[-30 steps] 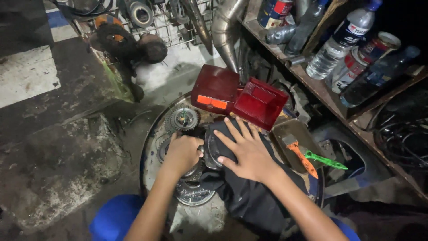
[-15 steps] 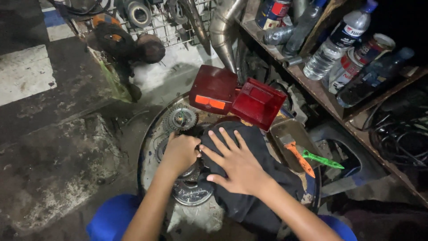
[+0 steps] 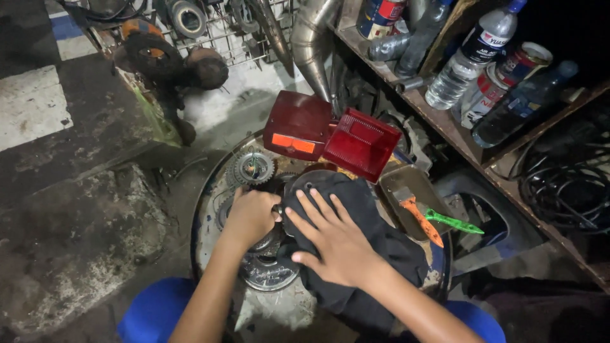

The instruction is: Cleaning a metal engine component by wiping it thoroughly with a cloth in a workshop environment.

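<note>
Hands on drum-top parts.
Left hand point(image 3: 251, 216) clenched on a metal part point(image 3: 264, 244), probably a clutch; right hand point(image 3: 337, 244) released, flat on black cloth point(image 3: 375, 254).

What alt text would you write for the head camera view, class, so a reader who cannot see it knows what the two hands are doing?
A person's right hand presses flat on a dark cloth draped over a round metal part, while the left hand grips machine parts beside it on a grimy drum top. Behind lie a gear and two red lamp covers; bottles stand on a shelf at right.
</note>
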